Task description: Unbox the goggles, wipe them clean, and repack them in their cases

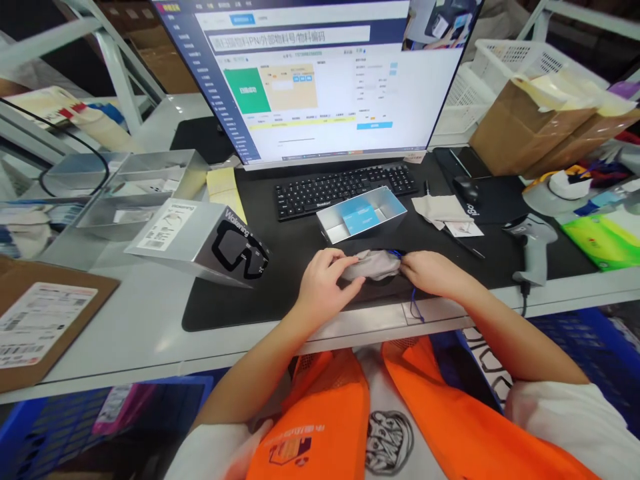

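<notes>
A grey cloth drawstring pouch (374, 265) lies on the black desk mat (225, 307) near the desk's front edge. My left hand (323, 283) is closed around its left end, thumb and fingers on the cloth. At the other end, where the blue cord hangs down, my right hand (433, 272) pinches the pouch's mouth. What the pouch contains is hidden. Just behind it sits an open white box (345, 229) with a blue card inside. To the left stands a grey carton (200, 243) with a black goggle print and a white label.
A keyboard (345, 189) and a lit monitor (320, 87) are behind the box. On the right are a crumpled beige cloth (443, 210), a mouse (466, 190) and a barcode scanner (533, 250). A labelled cardboard box (107, 293) occupies the left edge.
</notes>
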Tool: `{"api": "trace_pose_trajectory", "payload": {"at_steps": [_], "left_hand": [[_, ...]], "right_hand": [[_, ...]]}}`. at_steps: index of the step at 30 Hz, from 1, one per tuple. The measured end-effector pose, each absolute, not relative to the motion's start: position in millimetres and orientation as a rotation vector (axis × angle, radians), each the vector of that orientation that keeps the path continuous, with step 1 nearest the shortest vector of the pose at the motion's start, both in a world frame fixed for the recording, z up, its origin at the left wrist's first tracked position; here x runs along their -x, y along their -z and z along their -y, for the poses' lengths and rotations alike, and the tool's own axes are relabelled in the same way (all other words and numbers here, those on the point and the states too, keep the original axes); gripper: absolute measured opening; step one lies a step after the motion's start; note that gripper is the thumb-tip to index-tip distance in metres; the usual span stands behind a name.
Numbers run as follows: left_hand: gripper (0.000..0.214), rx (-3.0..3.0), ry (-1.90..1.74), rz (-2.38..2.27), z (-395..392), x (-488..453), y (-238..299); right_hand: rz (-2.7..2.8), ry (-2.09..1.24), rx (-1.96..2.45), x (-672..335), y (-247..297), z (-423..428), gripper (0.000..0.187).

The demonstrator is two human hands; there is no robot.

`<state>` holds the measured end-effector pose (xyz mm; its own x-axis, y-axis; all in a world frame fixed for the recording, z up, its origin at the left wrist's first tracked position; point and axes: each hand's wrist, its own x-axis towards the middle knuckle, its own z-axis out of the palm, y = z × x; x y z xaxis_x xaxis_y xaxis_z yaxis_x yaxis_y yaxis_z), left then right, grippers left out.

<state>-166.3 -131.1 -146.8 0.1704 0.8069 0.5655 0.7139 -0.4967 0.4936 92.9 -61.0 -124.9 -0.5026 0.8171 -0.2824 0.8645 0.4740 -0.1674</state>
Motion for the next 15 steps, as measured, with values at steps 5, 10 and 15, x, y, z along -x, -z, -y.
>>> {"api": "trace_pose_trajectory", "payload": {"at_steps": [5, 10, 15], "left_hand": [[0.026, -2.429, -0.874, -1.659, 137, 176, 132], [0.043, -2.544, -0.304, -1.786, 141, 174, 125], [0.039, -2.618, -0.439, -1.778, 138, 175, 124]], "right_hand": [[-2.811, 0.911, -1.779, -101, 137, 61, 0.029], [-2.994, 0.92, -1.887, -109, 143, 79, 0.033], [-3.011, 0.852, -2.001, -114, 148, 84, 0.029]]}}
